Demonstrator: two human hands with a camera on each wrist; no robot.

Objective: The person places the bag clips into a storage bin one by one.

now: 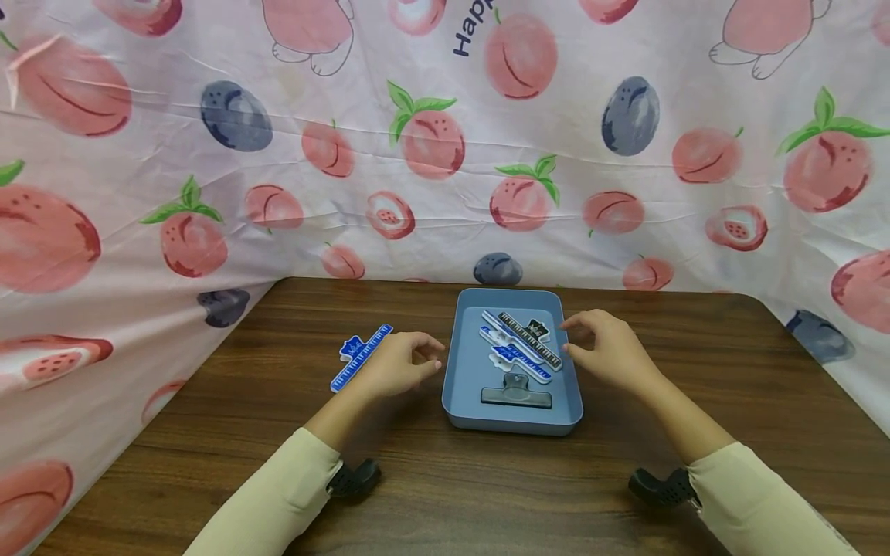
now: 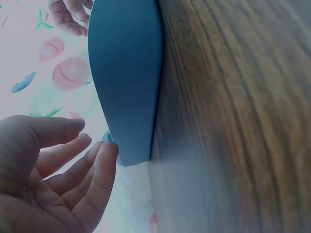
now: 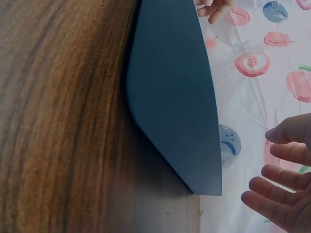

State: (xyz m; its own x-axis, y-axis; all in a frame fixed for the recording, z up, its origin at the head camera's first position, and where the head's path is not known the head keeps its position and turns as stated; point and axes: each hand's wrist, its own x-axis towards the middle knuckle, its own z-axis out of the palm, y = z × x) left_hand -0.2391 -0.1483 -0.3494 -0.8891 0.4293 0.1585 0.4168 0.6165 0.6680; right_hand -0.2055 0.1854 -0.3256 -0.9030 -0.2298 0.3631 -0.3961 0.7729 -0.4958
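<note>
A blue-grey tray (image 1: 480, 421) stands on the table between the two hands. Inside it are several piano-key clips in a loose pile, among them a black one (image 1: 531, 340) and a blue-and-white one (image 1: 518, 361). Nearer the tray's front lies a dark translucent clip (image 1: 516, 395). My left hand (image 1: 399, 363) is just off the tray's left side, its fingers loosely bent with nothing in them. Past the right rim, my right hand (image 1: 605, 346) is likewise relaxed and holds nothing. Both wrist views show the tray's outer wall (image 2: 129, 73) beside the fingers.
Left of the left hand, a blue piano-key clip (image 1: 361, 357) lies on the brown wooden table (image 1: 487, 494), partly beside the wrist. A white curtain (image 1: 445, 208) printed with peaches hangs along the table's back and sides.
</note>
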